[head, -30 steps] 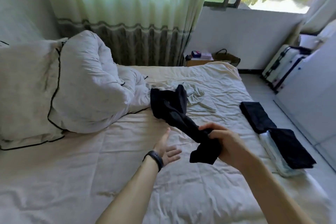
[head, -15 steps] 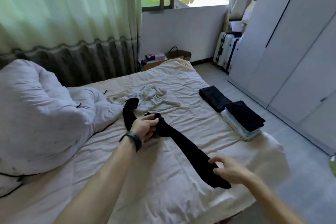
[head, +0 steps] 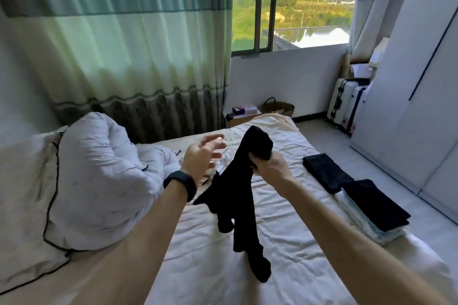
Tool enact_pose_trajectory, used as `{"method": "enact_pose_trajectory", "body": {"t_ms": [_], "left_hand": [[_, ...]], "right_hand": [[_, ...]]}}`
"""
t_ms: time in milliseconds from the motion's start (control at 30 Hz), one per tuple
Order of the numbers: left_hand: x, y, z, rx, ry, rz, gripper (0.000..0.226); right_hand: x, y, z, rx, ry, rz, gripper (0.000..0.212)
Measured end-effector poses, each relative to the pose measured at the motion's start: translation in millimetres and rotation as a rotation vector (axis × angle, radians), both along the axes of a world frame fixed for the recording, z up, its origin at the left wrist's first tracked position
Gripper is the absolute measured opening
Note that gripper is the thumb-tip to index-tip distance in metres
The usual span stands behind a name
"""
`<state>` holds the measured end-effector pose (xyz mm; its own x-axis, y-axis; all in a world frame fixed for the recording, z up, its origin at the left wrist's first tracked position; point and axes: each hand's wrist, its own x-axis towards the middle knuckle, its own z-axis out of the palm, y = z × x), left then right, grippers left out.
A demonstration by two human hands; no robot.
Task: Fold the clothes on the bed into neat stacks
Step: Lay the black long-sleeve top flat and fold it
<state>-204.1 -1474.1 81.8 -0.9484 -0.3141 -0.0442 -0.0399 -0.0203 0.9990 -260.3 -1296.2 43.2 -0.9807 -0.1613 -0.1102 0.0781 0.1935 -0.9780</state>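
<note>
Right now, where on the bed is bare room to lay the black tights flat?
Bare sheet lies between the hanging black tights and the folded stack at the right edge, and nearer, between the forearms. Crowded: the bunched duvet on the left, the folded black garment beyond the stack.

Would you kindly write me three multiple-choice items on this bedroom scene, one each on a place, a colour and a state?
1. Which side of the bed holds the stack? A left; B right; C head end.
2. The stack's top garment is: A white; B green; C black.
3. The tights are: A held up by the right hand; B spread flat on the bed; C folded on the stack.

Key: 1 B, it sits at the right edge. 2 C, black cloth lies over pale layers. 3 A, they hang from that hand's grip.
</note>
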Motion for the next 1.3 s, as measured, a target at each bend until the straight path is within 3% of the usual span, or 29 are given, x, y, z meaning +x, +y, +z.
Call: {"method": "enact_pose_trajectory", "body": {"t_ms": [67,133,300,333,400,500,600,667,767,867,933,1000,1100,1167,1233,1300], "left_hand": [[4,-21,-32,-0.078,-0.038,0.167,0.016],[6,-33,-76,-0.218,-0.186,0.175,0.019],[17,-19,-151,-0.494,-0.507,-0.248,0.059],[19,-10,-158,-0.582,-0.518,-0.352,0.061],[17,13,-168,-0.707,-0.547,-0.427,0.043],[9,35,-171,-0.831,-0.551,-0.349,0.057],[-17,43,-166,-0.977,-0.424,-0.44,0.026],[-35,45,-157,-1.078,-0.326,-0.484,0.025],[-51,41,-138,-1.151,-0.359,-0.402,0.023],[-65,27,-110,-1.097,-0.365,-0.377,0.022],[-71,21,-86,-1.039,-0.322,-0.385,0.014],[-73,21,-62,-1.002,-0.244,-0.401,0.012],[-77,31,-26,-0.999,-0.147,-0.423,0.022],[-78,39,0,-1.029,-0.103,-0.422,0.026],[-75,44,27,-1.107,-0.05,-0.409,0.024],[-72,44,53,-1.23,-0.017,-0.398,0.017]], "right_hand": [[-8,5,10,-0.19,-0.101,0.017,0.006],[-11,12,19,-0.373,-0.189,-0.002,0.007],[-3,33,41,-0.604,-0.248,0.009,0.014],[-1,38,43,-0.629,-0.252,0.028,0.016],[5,51,47,-0.689,-0.26,0.069,0.017],[12,77,51,-0.778,-0.272,0.113,0.022],[13,111,45,-0.842,-0.255,0.112,0.024],[8,134,37,-0.856,-0.242,0.062,0.022],[-3,170,16,-0.664,-0.206,-0.143,0.013],[-13,199,-26,-0.204,-0.202,-0.311,0.016],[-11,204,-54,0.244,-0.156,-0.257,0.013],[-2,192,-67,0.534,-0.111,-0.108,0.02],[11,146,-58,0.452,0.001,0.046,0.069],[16,106,-36,0.266,0.09,0.13,0.08],[18,70,-14,0.217,0.194,0.172,0.074],[10,45,5,0.283,0.321,0.129,0.041]]}}
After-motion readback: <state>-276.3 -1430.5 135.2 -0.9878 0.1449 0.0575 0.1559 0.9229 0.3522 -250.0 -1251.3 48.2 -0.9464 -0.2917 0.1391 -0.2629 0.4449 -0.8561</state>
